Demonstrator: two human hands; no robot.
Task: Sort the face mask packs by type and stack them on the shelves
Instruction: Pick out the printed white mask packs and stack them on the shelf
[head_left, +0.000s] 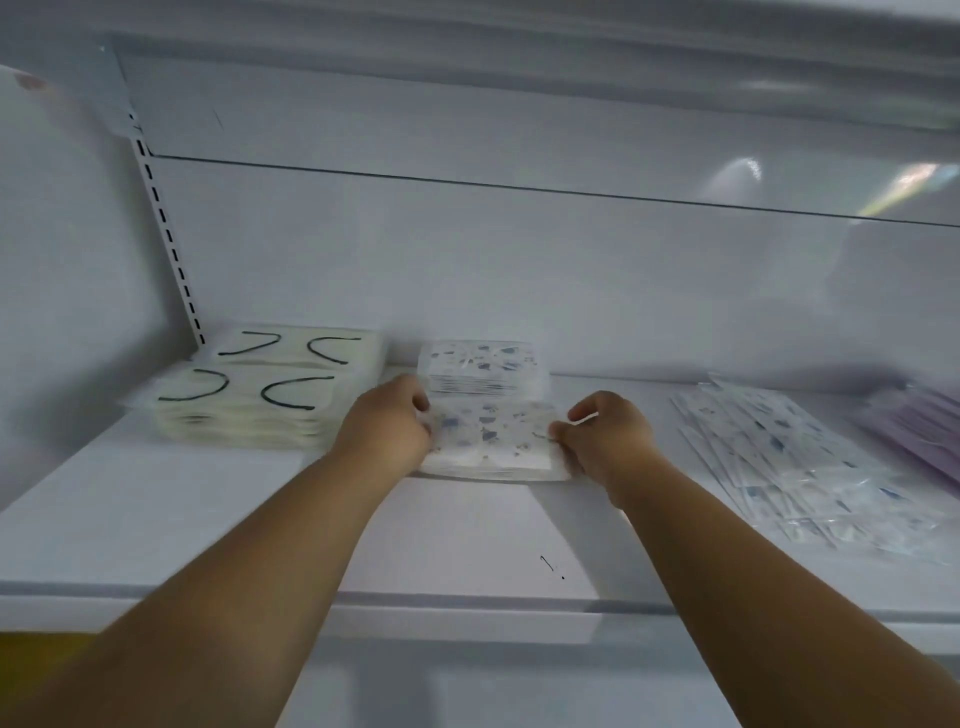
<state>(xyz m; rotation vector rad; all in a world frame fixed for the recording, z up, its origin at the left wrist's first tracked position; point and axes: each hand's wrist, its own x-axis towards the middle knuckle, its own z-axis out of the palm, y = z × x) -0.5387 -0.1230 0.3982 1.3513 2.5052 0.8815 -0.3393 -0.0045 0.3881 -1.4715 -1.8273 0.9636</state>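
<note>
A stack of blue-speckled mask packs is gripped from both sides near mid-shelf, left hand closed on its left end, right hand closed on its right end. The shelf carries it, just in front of a matching stack toward the back edge. Cream packs with dark loops are stacked toward the back-left corner. Loose speckled packs are fanned toward the right edge, beside blurred purple packs. Edges should be squared evenly, stack kept flat and aligned with the rear pile.
</note>
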